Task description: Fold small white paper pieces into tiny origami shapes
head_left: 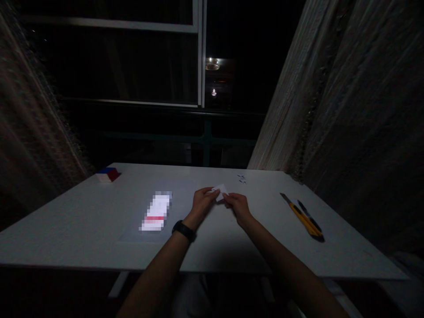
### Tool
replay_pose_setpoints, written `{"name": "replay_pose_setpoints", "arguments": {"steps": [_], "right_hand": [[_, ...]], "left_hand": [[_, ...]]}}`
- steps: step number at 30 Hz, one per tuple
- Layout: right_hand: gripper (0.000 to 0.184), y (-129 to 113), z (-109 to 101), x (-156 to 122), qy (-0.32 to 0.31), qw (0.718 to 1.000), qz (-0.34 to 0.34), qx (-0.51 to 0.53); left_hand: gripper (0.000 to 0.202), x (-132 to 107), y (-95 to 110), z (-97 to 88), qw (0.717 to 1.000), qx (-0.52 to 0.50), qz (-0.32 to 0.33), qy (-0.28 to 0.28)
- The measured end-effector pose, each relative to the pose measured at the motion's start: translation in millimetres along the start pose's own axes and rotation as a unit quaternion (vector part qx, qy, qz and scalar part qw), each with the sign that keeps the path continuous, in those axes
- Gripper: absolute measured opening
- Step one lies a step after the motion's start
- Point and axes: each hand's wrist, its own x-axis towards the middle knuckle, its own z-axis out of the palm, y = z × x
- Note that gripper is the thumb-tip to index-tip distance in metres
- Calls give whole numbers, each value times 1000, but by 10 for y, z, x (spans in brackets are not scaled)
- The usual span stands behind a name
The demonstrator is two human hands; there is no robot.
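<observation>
- Left hand and right hand each pinch the small white paper, mid-tabletop.
- The paper's long axis runs roughly left-right.
- A yellow knife lies well apart, to the right.

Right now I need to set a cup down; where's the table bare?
Bare: white table left of the glowing rectangular screen; also between the right hand and the yellow utility knife. Crowded: the middle, where the left hand shares a small white paper.

No legible text anywhere
</observation>
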Motion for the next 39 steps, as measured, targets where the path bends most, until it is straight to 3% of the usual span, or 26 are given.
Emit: {"name": "replay_pose_setpoints", "arguments": {"steps": [5, 11, 14, 18, 24, 27, 32, 39], "right_hand": [[33, -36, 18, -31, -25, 1000, 17, 0], [31, -34, 31, -47, -34, 999, 18, -18], [36, -14, 25, -38, -16, 1000, -10, 2], [51, -14, 10, -30, -39, 996, -85, 2], [30, -95, -41, 4, -42, 985, -127, -106], [29, -108, -104, 38, -68, 983, -114, -123], [30, -93, -178, 68, -119, 991, -52, -41], [32, -165, -169, 30, -127, 991, 7, 39]], "left_hand": [[59, 2, -2, -8, 999, -34, -9, 3], [32, -12, 24, -15, 999, -17, 28, 41], [30, -12, 15, -22, 999, -16, 27, 42], [38, -14, 22, -26, 999, -22, 31, 31], [24, -7, 33, -42, 994, 70, 69, 52], [24, 11, 6, -50, 993, 90, 60, 54], [23, 32, -25, -50, 992, 92, 58, 57], [25, 10, 11, -35, 995, 62, 61, 58]]}}
